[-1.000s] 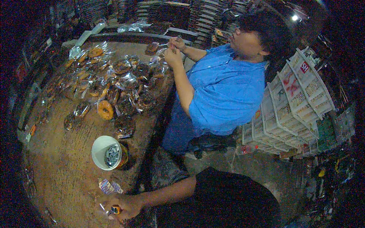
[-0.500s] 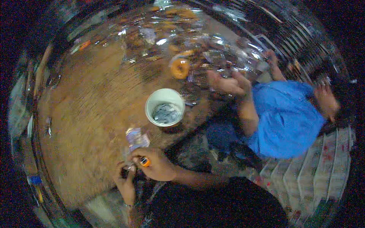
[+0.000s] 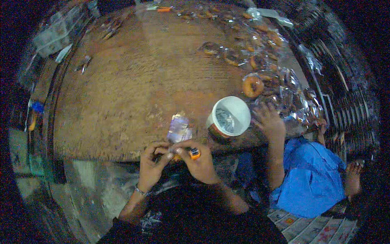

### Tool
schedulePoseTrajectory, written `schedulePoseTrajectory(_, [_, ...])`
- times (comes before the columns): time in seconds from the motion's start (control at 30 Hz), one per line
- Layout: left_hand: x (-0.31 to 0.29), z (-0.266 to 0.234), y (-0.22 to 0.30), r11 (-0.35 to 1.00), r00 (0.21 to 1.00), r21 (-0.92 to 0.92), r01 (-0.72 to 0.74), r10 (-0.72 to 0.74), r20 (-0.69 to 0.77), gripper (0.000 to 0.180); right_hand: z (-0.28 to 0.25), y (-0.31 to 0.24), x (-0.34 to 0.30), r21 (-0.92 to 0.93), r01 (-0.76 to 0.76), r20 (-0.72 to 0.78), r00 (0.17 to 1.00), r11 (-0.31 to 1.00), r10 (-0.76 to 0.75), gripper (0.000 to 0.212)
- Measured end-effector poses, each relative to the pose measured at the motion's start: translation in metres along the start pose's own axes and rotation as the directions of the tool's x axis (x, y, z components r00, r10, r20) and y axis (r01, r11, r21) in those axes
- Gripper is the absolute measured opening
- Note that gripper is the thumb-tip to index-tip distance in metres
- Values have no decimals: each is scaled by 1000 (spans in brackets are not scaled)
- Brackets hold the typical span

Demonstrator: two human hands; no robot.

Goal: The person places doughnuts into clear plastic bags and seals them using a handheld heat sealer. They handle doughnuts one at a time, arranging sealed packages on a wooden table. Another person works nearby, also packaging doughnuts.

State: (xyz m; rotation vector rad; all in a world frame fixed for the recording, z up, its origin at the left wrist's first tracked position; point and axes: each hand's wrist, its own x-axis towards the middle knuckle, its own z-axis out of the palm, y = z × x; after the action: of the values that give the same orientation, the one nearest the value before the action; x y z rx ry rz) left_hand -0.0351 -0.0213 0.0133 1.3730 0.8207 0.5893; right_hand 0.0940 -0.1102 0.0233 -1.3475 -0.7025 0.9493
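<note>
At the table's near edge, my left hand and my right hand meet fingertip to fingertip. An orange lighter sits in my right hand, its metal top showing above the curled fingers. The fingers of my left hand are pinched together against those of my right; whatever is between them is too small and blurred to name. Just beyond the fingertips is a blurred purple-and-white packet. To its right stands a white bucket with shiny, clear-looking plastic pieces inside.
Many orange-brown, doughnut-like rings in clear wrap spread along the right side of the wooden table. A co-worker's hand reaches beside the bucket; blue cloth covers that person's lap. An orange item lies at the far edge.
The view has turned, so table and bucket appear shifted. My hands have come closer together at the fingertips, the lighter still in my right. The co-worker's hand is now beside the bucket.
</note>
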Motion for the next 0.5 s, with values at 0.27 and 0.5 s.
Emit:
schedulePoseTrajectory(0.27, [20, -8, -40, 996, 996, -52, -69, 65, -68, 32, 5, 54, 13, -637, 410, 76, 876, 653, -476, 16])
schedulePoseTrajectory(0.5, [14, -14, -52, 990, 999, 137, 42, -46, 25, 33, -2, 60, 26, -585, 292, 122, 954, 757, -274, 17])
